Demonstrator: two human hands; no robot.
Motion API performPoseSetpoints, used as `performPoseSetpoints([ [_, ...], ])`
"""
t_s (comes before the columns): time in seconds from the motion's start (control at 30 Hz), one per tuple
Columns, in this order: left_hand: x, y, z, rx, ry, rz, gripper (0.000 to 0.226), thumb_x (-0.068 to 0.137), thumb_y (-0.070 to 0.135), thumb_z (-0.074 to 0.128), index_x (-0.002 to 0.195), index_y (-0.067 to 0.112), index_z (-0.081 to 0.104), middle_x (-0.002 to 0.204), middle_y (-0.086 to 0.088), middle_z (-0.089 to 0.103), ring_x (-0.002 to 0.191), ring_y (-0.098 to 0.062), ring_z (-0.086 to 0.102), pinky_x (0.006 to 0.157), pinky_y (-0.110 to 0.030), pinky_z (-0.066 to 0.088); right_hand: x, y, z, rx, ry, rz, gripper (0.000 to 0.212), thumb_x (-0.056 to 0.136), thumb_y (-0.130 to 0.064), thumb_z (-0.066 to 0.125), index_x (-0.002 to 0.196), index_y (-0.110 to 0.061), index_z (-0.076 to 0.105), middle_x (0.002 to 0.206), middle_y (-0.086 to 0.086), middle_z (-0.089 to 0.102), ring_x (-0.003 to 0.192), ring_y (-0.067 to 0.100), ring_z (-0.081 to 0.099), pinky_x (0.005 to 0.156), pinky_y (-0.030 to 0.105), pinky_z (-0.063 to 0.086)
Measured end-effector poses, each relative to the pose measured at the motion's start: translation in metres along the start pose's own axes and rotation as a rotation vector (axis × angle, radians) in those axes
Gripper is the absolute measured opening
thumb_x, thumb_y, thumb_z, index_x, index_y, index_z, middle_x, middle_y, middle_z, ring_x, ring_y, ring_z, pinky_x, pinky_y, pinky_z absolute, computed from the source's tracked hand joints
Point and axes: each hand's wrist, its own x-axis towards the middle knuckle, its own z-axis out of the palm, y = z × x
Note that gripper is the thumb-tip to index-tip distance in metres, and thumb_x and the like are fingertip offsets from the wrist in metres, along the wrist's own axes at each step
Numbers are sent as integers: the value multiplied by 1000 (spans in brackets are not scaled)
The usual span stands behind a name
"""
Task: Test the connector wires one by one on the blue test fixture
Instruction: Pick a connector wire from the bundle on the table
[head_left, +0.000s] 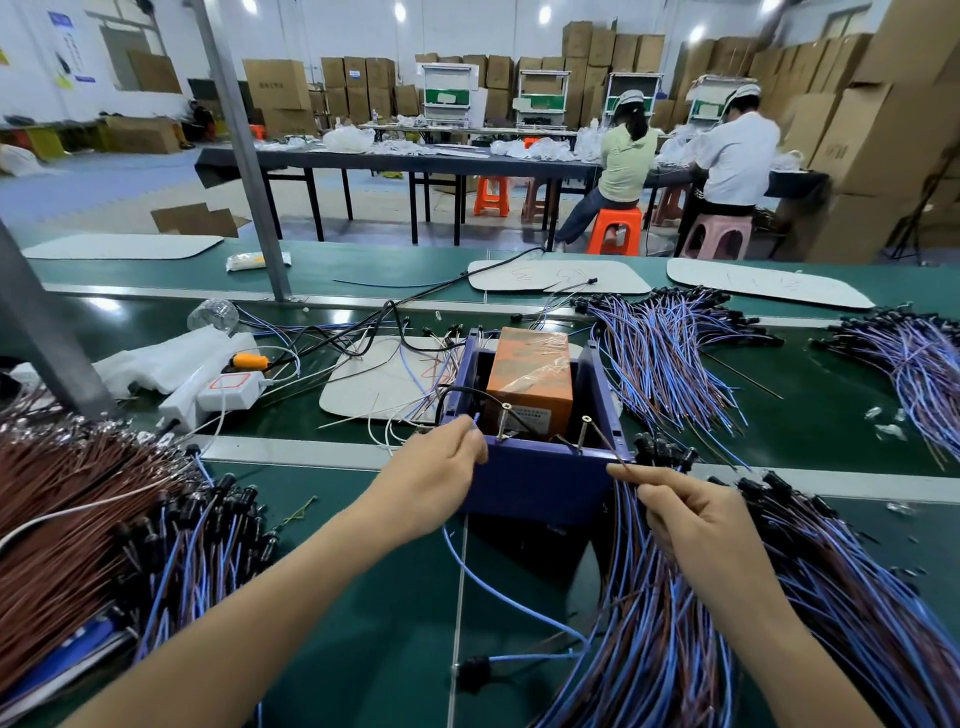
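On the green desk (363, 613) the blue test fixture (540, 483), an open-topped box, stands straight ahead between the two hands; nearer than the fixture lies the widest free strip of desk, crossed only by a loose connector wire (474, 673) with a black plug; the left hand (431, 478) rests at the fixture's near-left corner, its fingers (467, 441) curled and pinching a blue lead (475, 419) that pokes up by the rim; whether that lead belongs to the loose wire is hidden under the hand; the right hand (696, 525) sits just right of the fixture's near-right corner, thumb and forefinger pinching a thin brown lead (606, 443) that slants up to a screw post (584, 434) inside the fixture; right of the fixture a thick blue-and-brown bundle (675, 639) crowds against its wall and is cut off at the lower edge; well to the fixture's left a brown bundle (62, 525) runs off the frame; inside the fixture an orange block (530, 384) sits in clear film, its label too small to read; beyond the fixture a grey mat (374, 384) is partly hidden behind it, a white power strip (228, 389) lies to the far left and more wire bundles (665, 353) to the far right; far behind, two seated persons (737, 156) face away.
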Motion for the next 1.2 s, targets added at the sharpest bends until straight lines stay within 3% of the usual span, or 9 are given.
performPoseSetpoints([
  [0.17,-8,-6,0,-215,43,70,25,103,22,32,88,24,51,43,13,43,43,-6,34,53,-33,28,11,-4,-10,-47,108,-43,39,88,7,48,93,-21,75,67,4,70,46,10,45,44,20,38],
  [0.3,-8,2,-9,-257,25,116,31,102,14,39,91,28,65,49,11,43,49,-7,38,52,-23,34,19,-6,-12,-17,136,-61,46,86,8,53,82,-32,76,77,-4,73,53,13,45,47,17,39],
  [0.43,-8,7,-12,-477,-63,16,28,101,11,43,111,25,65,50,14,38,47,-4,34,45,-16,32,21,-12,-7,-1,152,-91,23,84,-11,70,78,-32,78,80,-7,74,76,14,65,68,12,48],
  [0.57,-2,4,-12,-309,76,58,29,100,14,44,122,17,63,56,5,35,43,-6,25,41,-15,25,20,-14,-1,10,149,-73,15,80,-16,75,74,-30,75,72,-8,73,66,2,62,64,6,46],
  [0.73,5,3,-15,-159,85,80,35,100,12,44,130,25,55,59,7,64,36,-5,32,40,-12,30,25,-12,2,-46,165,-44,13,77,-18,78,68,-27,74,65,-10,70,58,-2,57,60,7,45],
  [0.87,9,6,-17,-78,20,76,8,98,13,47,101,20,48,68,6,72,41,-10,35,42,-15,34,30,-7,4,-91,173,-56,17,79,-15,77,69,-28,73,69,-3,70,62,4,58,64,15,47],
  [1.0,10,8,-18,-30,65,103,17,91,17,61,76,25,59,66,11,68,46,2,44,47,-10,32,32,-3,4,-89,138,-51,16,80,-10,74,75,-25,76,68,-5,69,60,5,54,65,18,45],
  [1.13,11,6,-17,-44,130,82,8,85,22,70,79,26,74,53,23,56,54,6,49,53,-6,34,32,0,5,-84,131,-46,14,79,-13,76,72,-26,75,65,-9,69,58,0,55,59,9,44],
  [1.2,11,7,-15,-35,168,87,7,85,21,70,86,22,77,61,20,59,56,7,50,56,-4,35,32,-1,5,-85,138,-49,11,77,-17,78,71,-25,74,66,-10,69,58,-1,56,59,8,44],
])
